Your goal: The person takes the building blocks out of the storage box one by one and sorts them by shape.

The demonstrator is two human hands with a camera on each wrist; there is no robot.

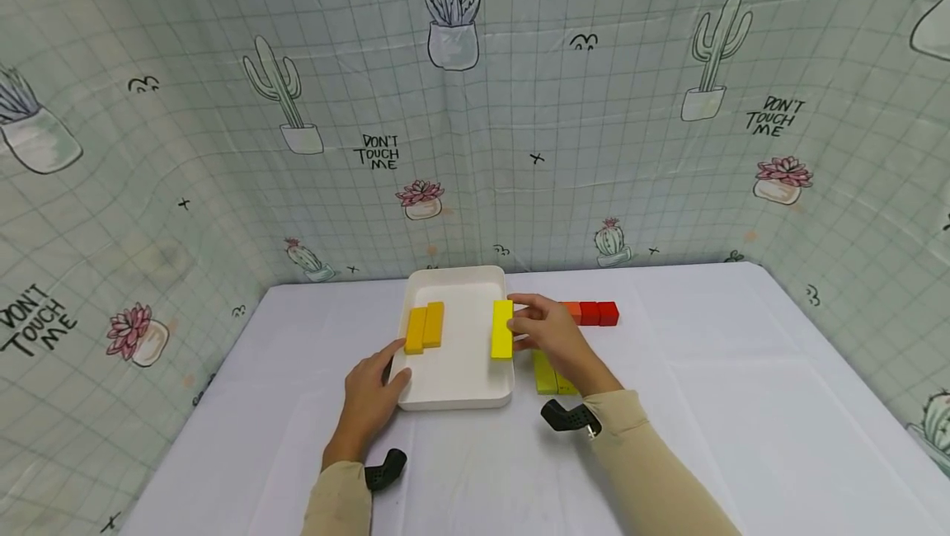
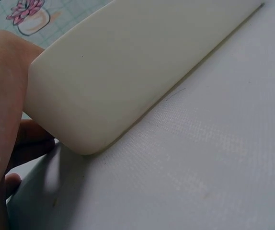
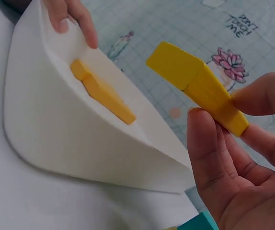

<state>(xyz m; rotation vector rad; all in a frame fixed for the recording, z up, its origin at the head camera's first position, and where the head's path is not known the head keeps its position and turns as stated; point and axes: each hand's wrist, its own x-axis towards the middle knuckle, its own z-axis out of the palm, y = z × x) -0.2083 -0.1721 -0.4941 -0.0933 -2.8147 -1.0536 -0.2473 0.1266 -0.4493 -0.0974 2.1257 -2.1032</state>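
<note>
My right hand (image 1: 547,334) pinches a bright yellow rectangular block (image 1: 502,330) between thumb and fingertips, raised over the right side of a white tray (image 1: 456,394). Seen from the right wrist, the yellow block (image 3: 204,86) is tilted, above the level of the tray's rim (image 3: 113,122). My left hand (image 1: 369,396) grips the tray by its near left corner, with the thumb at the rim. In the left wrist view part of that hand (image 2: 1,105) shows beside the tray's outer wall (image 2: 104,86). Two orange-yellow blocks (image 1: 425,326) lie side by side within the tray, along its left side.
Right of the tray, a row of red and orange blocks (image 1: 598,314) lies beyond my right hand. Yellow-green blocks (image 1: 546,374) sit partly under that hand. A teal block (image 3: 200,222) peeks in at the bottom of the right wrist view. A white cloth covers the table (image 1: 705,404).
</note>
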